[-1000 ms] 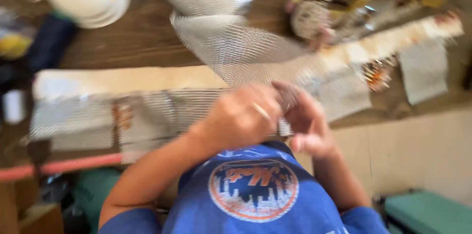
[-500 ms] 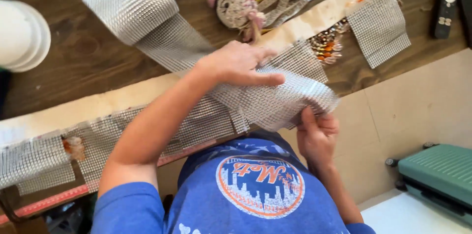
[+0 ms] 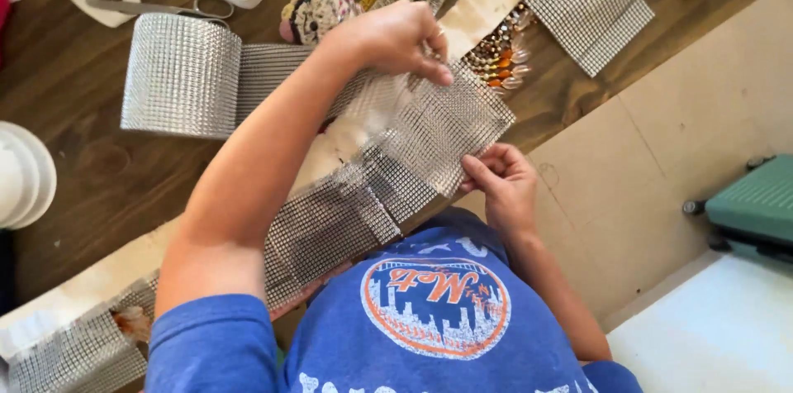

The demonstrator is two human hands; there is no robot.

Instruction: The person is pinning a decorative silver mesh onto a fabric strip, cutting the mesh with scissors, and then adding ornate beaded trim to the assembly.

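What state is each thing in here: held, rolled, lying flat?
Left hand: pinching the mesh sheet's top edge.
Right hand: gripping its lower edge.
Mesh sheet: held, spread flat.
Mesh roll: partly unrolled.
Scissors: lying closed.
Cut mesh square: flat, untouched.

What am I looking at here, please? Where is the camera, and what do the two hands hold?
The camera sits on a person's head and looks down, so you see their own arms and blue shirt. No machine is here. The left hand pinches the far edge of a silver mesh sheet; the right hand grips its near edge. On the wooden table lie a roll of the same silver mesh, scissors, a loose mesh piece and small orange gems.
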